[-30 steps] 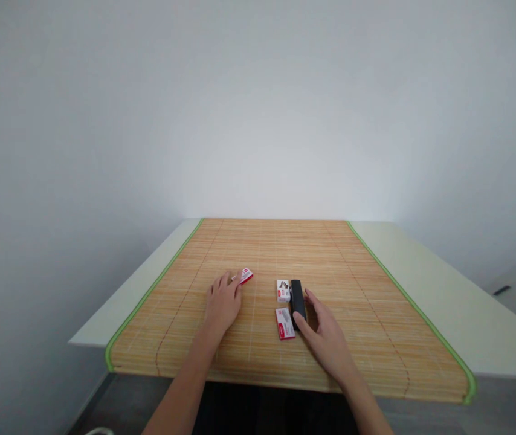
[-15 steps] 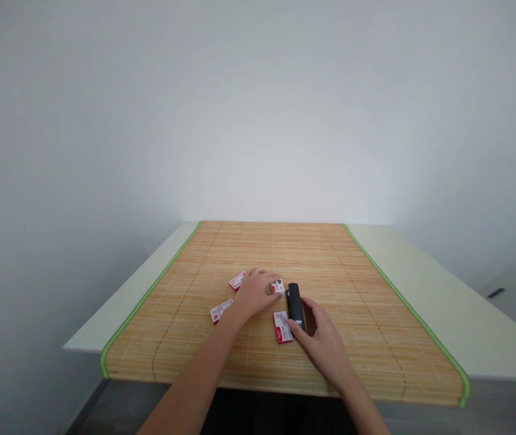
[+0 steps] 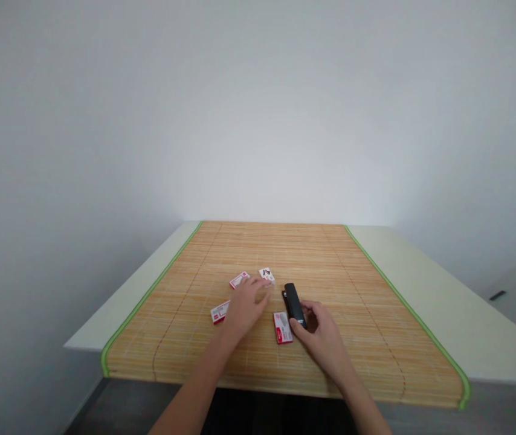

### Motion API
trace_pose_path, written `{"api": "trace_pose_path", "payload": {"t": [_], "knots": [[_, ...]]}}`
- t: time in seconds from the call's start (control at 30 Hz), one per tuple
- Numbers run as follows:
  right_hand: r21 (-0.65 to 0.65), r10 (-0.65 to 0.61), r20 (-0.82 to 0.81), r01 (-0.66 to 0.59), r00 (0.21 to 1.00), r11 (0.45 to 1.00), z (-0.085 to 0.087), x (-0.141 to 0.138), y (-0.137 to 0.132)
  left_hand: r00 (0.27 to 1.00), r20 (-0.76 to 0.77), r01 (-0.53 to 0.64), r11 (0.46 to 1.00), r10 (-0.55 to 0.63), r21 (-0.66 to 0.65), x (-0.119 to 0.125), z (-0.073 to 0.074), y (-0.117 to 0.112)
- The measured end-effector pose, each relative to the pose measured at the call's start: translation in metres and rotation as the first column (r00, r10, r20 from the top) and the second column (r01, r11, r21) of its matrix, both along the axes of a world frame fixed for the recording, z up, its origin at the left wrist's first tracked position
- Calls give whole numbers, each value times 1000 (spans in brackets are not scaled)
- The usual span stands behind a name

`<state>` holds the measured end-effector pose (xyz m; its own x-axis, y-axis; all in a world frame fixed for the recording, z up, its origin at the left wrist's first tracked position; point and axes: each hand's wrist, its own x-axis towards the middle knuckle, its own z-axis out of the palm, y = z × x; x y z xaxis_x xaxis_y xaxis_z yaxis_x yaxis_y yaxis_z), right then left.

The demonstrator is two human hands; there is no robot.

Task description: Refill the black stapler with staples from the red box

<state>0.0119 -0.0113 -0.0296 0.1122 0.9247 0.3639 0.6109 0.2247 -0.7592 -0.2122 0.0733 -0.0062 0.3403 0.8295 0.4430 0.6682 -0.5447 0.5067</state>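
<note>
My right hand (image 3: pixel 324 335) grips the near end of a black stapler (image 3: pixel 295 305), thumb on its left side and fingers on its right. The stapler lies on the mat, its far end angled a little left. My left hand (image 3: pixel 248 302) is open, fingers apart, fingertips at the near edge of a small white box with a dark picture (image 3: pixel 266 275); whether they touch it I cannot tell. Left of this hand lie two flat red-and-white boxes, a far one (image 3: pixel 238 280) and a nearer one (image 3: pixel 220 312), partly covered by it. Another red-and-white box (image 3: pixel 282 328) lies just left of my right thumb.
A bamboo mat (image 3: pixel 285 248) with green edging covers the middle of a white table (image 3: pixel 425 284) and hangs over its front edge. Behind the table stands a plain pale wall (image 3: pixel 258 121). A dark handle (image 3: pixel 497 295) shows at the far right.
The small white box has shifted left and away from me. My left hand has drawn back from it, leftward and nearer. The stapler's far end has swung slightly left in my right hand.
</note>
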Motion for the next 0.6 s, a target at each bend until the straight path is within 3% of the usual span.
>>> {"api": "trace_pose_path", "payload": {"t": [0.13, 0.3, 0.37, 0.53, 0.6], "knots": [[-51, 144, 45, -142, 989, 989, 18, 10, 16, 999, -7, -39, 987, 38, -153, -3, -10, -32], [-108, 341, 97, -331, 935, 937, 36, 20, 45, 996, -35, 76, 987, -82, -141, 1, -15, -54], [-118, 405, 85, -395, 910, 911, 36, 21, 56, 994, -12, 109, 986, -111, -128, 2, -16, -57], [-121, 466, 69, -457, 882, 881, 30, 20, 72, 990, 102, -89, 994, 95, -60, 0, -24, -47], [-129, 484, 68, -473, 872, 871, 31, 20, 73, 990, 102, -87, 994, 93, -63, -2, -27, -38]]}}
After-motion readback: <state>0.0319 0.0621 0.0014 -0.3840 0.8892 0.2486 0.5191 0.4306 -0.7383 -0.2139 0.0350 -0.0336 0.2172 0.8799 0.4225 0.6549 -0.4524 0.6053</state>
